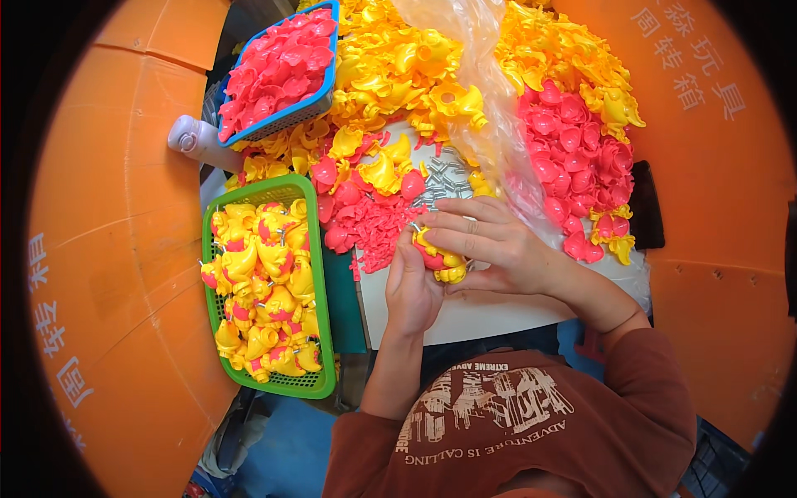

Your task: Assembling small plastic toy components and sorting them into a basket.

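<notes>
White worktop [498, 315]: yellow-pink toy [440, 261] between both grips, seemingly pinched.

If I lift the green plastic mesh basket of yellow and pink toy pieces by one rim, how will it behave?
The green plastic mesh basket looks rigid, so it probably keeps its shape. Its yellow and pink toy pieces lie loose and heaped, so tilting would likely spill them.

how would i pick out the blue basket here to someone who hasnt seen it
Start at the heap of yellow plastic parts filling the far side of the table. The blue basket sits tilted at its left edge. Unlike the green basket of yellow-and-pink assembled toys nearer the person, it holds only pink pieces.
</notes>
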{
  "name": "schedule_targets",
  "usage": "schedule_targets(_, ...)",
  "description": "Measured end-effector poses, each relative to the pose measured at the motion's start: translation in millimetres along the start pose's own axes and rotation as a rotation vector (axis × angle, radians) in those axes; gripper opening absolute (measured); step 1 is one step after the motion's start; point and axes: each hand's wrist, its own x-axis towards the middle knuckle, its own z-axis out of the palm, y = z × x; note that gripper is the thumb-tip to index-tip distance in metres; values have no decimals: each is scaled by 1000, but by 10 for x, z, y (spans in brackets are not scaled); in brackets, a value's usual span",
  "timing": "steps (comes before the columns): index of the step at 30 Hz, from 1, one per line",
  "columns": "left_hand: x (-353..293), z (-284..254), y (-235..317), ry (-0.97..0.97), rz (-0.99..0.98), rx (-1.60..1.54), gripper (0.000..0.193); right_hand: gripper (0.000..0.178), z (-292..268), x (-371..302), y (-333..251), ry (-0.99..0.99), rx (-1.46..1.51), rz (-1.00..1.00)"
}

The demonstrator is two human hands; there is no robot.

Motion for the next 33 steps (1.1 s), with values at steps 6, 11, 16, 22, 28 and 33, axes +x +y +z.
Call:
schedule_targets(6,-5,42,37,44,-6,6,52,53,-13,31,-17,-17,10,11)
schedule_targets(11,-10,39,64,45,-33,21,51,57,-24,37,-28,-53,-33,27)
schedule_targets(16,-42,56,44,87,-7,50,52,64,13,51,-97,-35,-117,35)
schedule_targets(22,-54,37,87,-7,-20,-15,60,70,49,32,15,-52,5,-30)
schedule_targets(28,-65,-16,80,26,22,56,51,70,-58,70,24,-195,80,-21)
schedule_targets(33,-40,-44,66,-65,31,68,53,42,76,45,48,150,615,438)
